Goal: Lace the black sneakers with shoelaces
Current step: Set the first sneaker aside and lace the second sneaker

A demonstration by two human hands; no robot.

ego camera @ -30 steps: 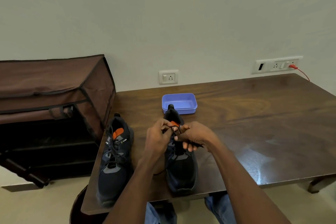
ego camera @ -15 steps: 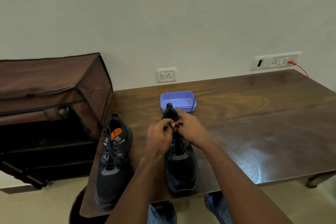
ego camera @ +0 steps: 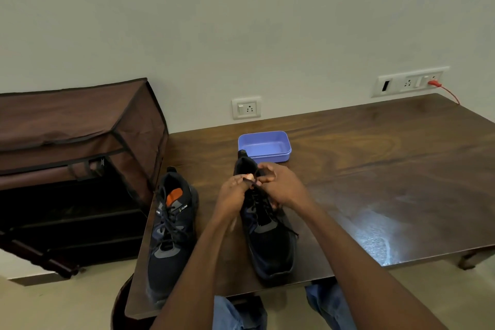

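Note:
Two black sneakers stand toe-toward-me on the dark wooden table (ego camera: 375, 169). The left sneaker (ego camera: 171, 228) is laced and shows an orange tongue patch. Over the top of the right sneaker (ego camera: 267, 244) both my hands work its black shoelace (ego camera: 253, 182). My left hand (ego camera: 231, 195) pinches the lace between thumb and fingers near the tongue. My right hand (ego camera: 281, 187) curls round the lace's other part just beside it. The upper eyelets and tongue are hidden by my hands. A loose lace end trails by the shoe's right side.
A shallow purple plastic tray (ego camera: 263, 146) sits right behind the right sneaker. A brown fabric shoe rack (ego camera: 75, 158) stands against the table's left edge. Wall sockets (ego camera: 246, 108) are on the wall, with a red cable (ego camera: 447, 91) plugged in at the far right.
Both hands have shifted up from the mid-laces to the top of the right sneaker and closed in together on the lace. The sneakers have not moved.

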